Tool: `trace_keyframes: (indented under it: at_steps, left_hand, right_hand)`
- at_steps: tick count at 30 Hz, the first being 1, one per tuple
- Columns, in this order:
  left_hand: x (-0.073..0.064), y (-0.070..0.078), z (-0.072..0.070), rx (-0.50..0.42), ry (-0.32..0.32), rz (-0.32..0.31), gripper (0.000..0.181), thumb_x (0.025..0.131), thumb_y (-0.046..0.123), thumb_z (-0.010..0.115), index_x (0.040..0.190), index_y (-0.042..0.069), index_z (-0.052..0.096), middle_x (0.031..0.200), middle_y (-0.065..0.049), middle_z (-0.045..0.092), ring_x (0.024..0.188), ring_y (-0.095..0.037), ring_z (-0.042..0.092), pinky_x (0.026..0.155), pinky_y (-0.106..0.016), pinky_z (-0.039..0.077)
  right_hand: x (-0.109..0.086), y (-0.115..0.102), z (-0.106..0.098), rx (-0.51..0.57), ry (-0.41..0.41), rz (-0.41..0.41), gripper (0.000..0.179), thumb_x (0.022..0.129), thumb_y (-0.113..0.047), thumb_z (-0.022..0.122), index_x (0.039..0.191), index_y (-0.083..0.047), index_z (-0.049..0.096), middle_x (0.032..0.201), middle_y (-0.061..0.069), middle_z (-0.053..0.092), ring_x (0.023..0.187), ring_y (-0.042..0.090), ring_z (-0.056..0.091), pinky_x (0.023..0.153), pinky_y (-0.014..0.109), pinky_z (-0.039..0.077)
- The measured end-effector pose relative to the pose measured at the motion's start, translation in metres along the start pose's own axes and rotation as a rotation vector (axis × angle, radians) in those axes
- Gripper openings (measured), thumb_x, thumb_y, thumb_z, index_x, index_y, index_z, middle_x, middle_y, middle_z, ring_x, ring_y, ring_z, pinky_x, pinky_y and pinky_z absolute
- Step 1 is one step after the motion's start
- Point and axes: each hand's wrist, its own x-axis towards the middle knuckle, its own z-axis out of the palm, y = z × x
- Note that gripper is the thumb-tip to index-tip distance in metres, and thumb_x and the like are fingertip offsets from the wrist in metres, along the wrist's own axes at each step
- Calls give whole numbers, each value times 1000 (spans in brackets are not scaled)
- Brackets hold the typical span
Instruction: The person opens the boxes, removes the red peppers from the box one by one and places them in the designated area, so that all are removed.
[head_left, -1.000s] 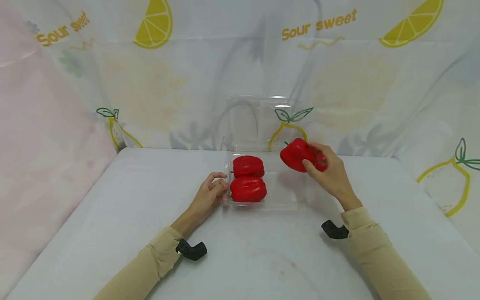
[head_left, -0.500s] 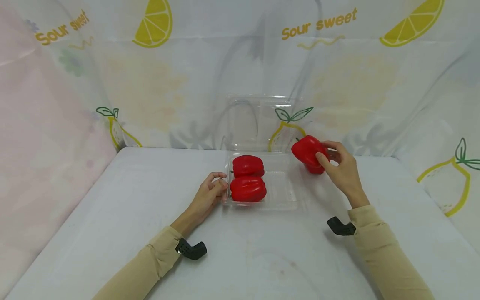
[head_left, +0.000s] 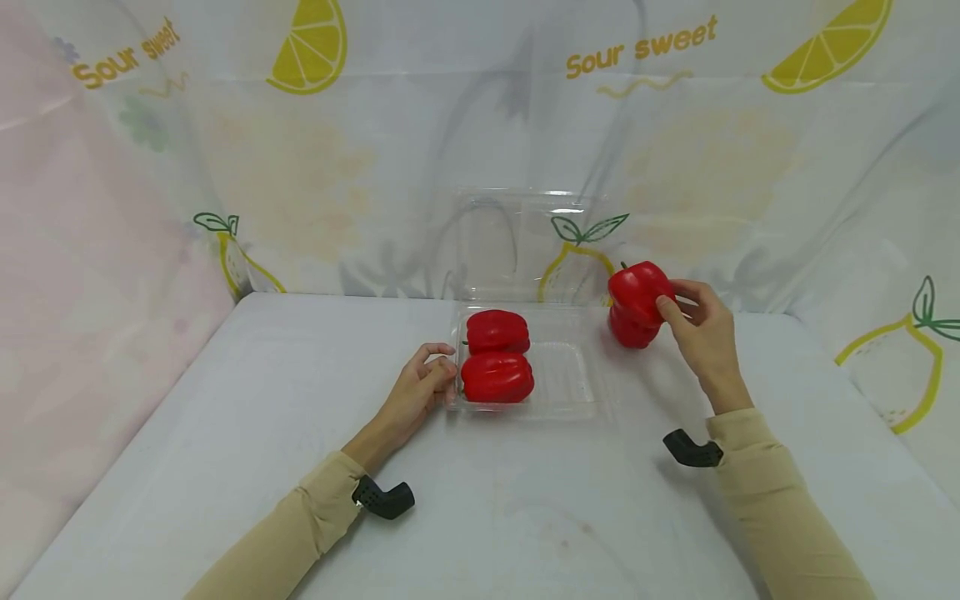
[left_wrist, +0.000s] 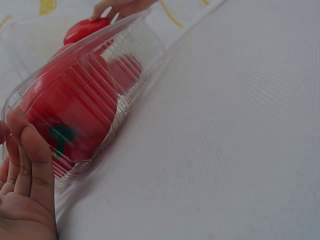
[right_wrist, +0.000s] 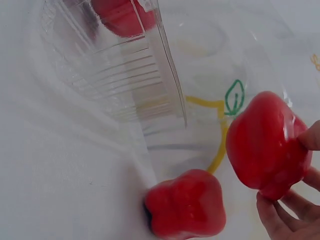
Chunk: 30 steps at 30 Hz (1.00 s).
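Note:
My right hand (head_left: 702,337) pinches a red bell pepper (head_left: 639,292) between thumb and fingers, up at the right of the clear plastic container (head_left: 562,375). Another red bell pepper (right_wrist: 190,205) sits on the table beyond the container's right side; in the head view the held one partly covers it. Two red bell peppers, a far one (head_left: 497,332) and a near one (head_left: 497,377), lie in the container's left half. My left hand (head_left: 420,387) grips the container's left rim, fingers against its outer wall; a green stem (left_wrist: 61,137) shows through that wall.
The container's clear lid (head_left: 495,250) stands raised at the back, against a white cloth backdrop (head_left: 405,167) printed with lemons. A white cloth covers the table (head_left: 480,500). Each sleeve cuff carries a black curved piece, such as the left one (head_left: 384,500).
My right hand has moved right and slightly up with the bell pepper, from over the container's right side to outside it. My left hand and the container have stayed in place.

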Motion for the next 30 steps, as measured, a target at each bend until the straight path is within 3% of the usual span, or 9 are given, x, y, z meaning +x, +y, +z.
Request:
trace_keyframes:
  at_steps: [22, 30]
  left_hand:
    - [0, 1, 1, -25, -5, 9, 30, 97, 10, 45, 125, 6, 35, 74, 6, 54, 60, -8, 51, 61, -17, 47]
    - [0, 1, 1, -33, -4, 12, 29, 97, 9, 45, 124, 5, 35, 74, 7, 55, 60, -8, 51, 61, -17, 46]
  right_hand:
    - [2, 10, -11, 19, 72, 175, 47, 92, -38, 55, 132, -14, 48, 123, -2, 51, 92, -1, 56, 76, 6, 47]
    - [4, 14, -15, 42, 112, 218, 43, 92, -35, 56, 130, -15, 50, 115, -8, 51, 88, -1, 56, 74, 7, 48]
